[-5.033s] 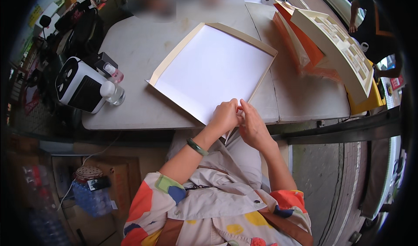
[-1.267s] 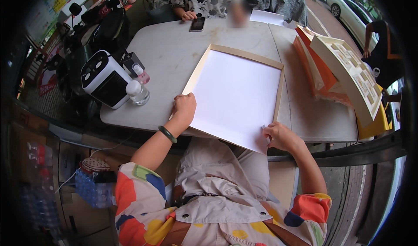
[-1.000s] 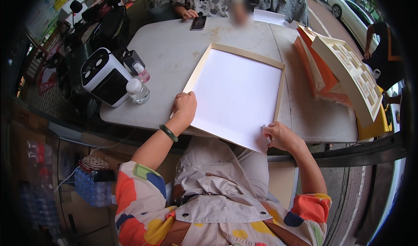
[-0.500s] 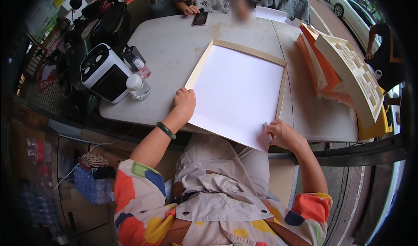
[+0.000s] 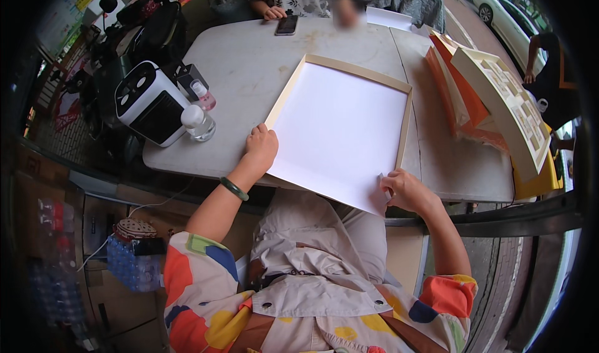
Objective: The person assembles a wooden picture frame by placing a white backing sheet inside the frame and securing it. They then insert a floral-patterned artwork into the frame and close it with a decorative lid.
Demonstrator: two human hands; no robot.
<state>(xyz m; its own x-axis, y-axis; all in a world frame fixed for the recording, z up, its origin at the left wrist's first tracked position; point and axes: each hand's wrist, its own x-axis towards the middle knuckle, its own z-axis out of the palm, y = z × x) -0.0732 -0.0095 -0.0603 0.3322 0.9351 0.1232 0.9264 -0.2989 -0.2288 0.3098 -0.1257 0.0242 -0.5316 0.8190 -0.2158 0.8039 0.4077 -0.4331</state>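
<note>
A shallow cardboard box (image 5: pixel 340 125), white inside with cream-coloured low walls, lies on the table in front of me and reaches over its near edge. My left hand (image 5: pixel 262 147) is closed on its left wall near the front corner, and a green bangle circles that wrist. At the front right corner, my right hand (image 5: pixel 407 191) pinches a small white flap (image 5: pixel 383 186) between thumb and fingers. The right wall stands behind this hand; along the near side no raised wall is visible.
On the table's (image 5: pixel 231 66) left stand a black-and-white appliance (image 5: pixel 153 103), a clear bottle (image 5: pixel 198 123) and a pink bottle (image 5: pixel 203 95). Cream cardboard trays (image 5: pixel 505 100) and orange sheets (image 5: pixel 465 88) are stacked at right. Opposite, a person's hand rests beside a phone (image 5: pixel 286 26).
Almost nothing differs. My left hand and forearm have shifted very slightly left and up, and the box's far edge sits a touch higher; both hands keep their grip.
</note>
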